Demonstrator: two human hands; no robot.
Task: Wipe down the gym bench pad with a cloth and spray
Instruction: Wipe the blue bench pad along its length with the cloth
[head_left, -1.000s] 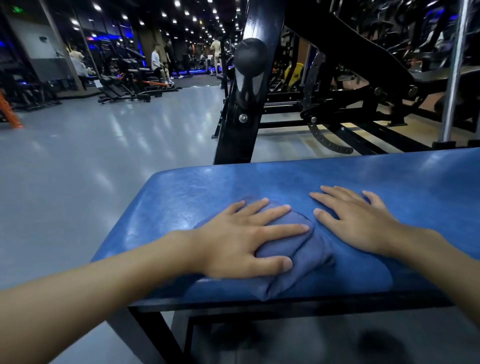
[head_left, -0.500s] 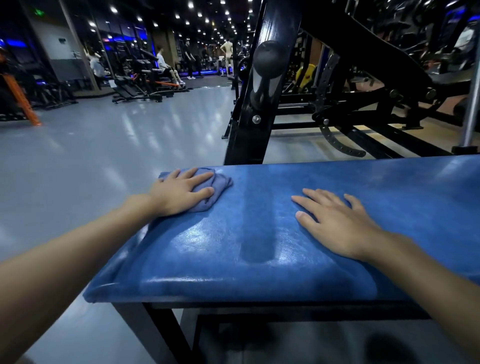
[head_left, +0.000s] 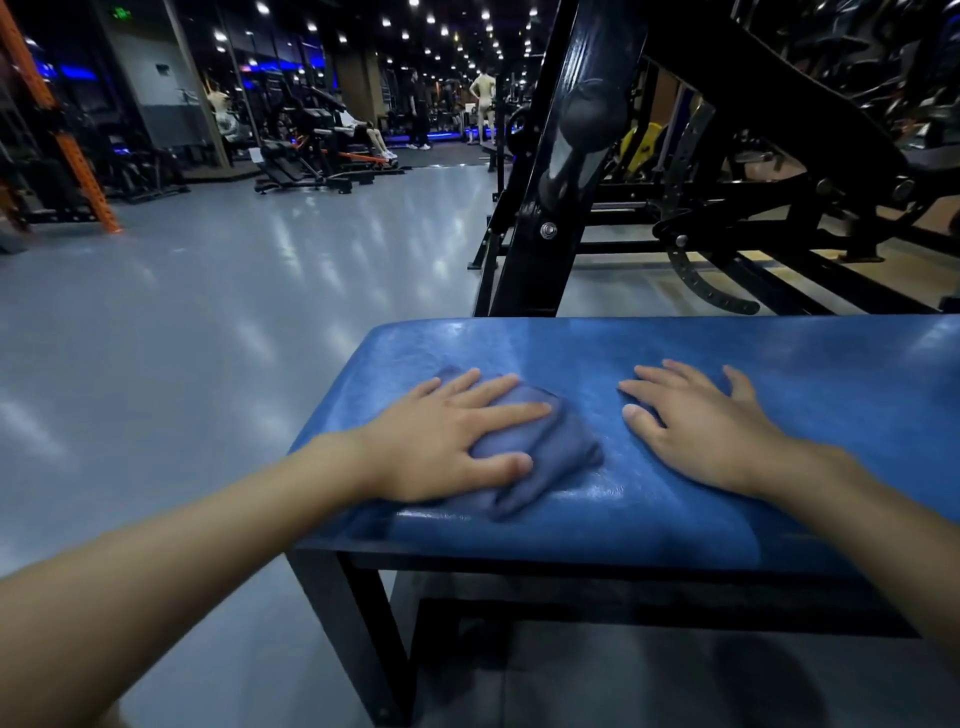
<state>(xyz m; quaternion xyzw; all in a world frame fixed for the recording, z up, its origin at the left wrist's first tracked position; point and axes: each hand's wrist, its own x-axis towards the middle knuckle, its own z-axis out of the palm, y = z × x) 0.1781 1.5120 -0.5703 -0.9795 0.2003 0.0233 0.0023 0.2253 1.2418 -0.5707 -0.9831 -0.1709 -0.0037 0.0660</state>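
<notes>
Left hand (head_left: 457, 441): palm down, fingers straight, slightly spread, thumb alongside. Left forearm (head_left: 208, 530): bare, extended from lower left. Right hand (head_left: 701, 431): palm down, fingers straight, splayed, angled inward. Right forearm (head_left: 857, 519): bare, from lower right. Hands apart.

Two hands (head_left: 447, 441) (head_left: 706, 431), one cloth (head_left: 550, 441), one pad (head_left: 805, 364), perhaps four people (head_left: 418, 111).

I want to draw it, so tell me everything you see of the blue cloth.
The cloth is a soft-looking, dull blue rag, bunched into folds. It lies on the shiny blue bench pad near its left end. The left hand presses flat on it, fingers straight. The right hand lies apart.
</notes>
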